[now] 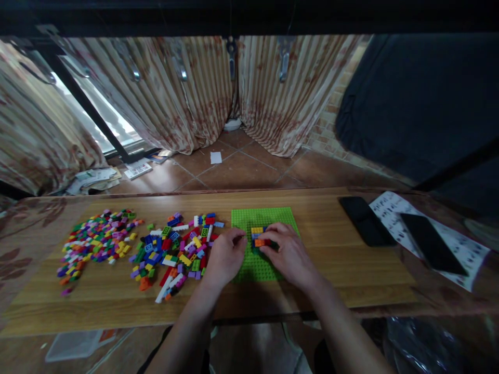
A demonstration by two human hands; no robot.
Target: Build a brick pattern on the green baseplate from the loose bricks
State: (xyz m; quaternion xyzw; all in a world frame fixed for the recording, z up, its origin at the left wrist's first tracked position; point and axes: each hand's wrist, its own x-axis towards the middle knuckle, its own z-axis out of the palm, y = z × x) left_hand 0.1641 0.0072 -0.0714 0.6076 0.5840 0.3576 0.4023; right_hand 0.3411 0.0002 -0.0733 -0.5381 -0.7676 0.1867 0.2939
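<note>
A bright green baseplate [253, 217] lies flat on the wooden table [319, 259]. A small cluster of bricks [259, 236], yellow, orange, blue and red, stands on its middle. My right hand [286, 252] rests on the plate with its fingers curled onto the right side of that cluster. My left hand [226, 257] lies at the plate's left edge, fingers bent, fingertips close to the cluster; what they hold, if anything, is hidden. Left of my left hand is a loose heap of coloured bricks [175, 246].
A second spread of small coloured bricks [97, 241] lies at the table's left. Two dark phones [366, 221] [432, 244] lie at the right, one on a printed paper sheet [463, 249]. Beyond the table are tiled floor, curtains and scattered papers.
</note>
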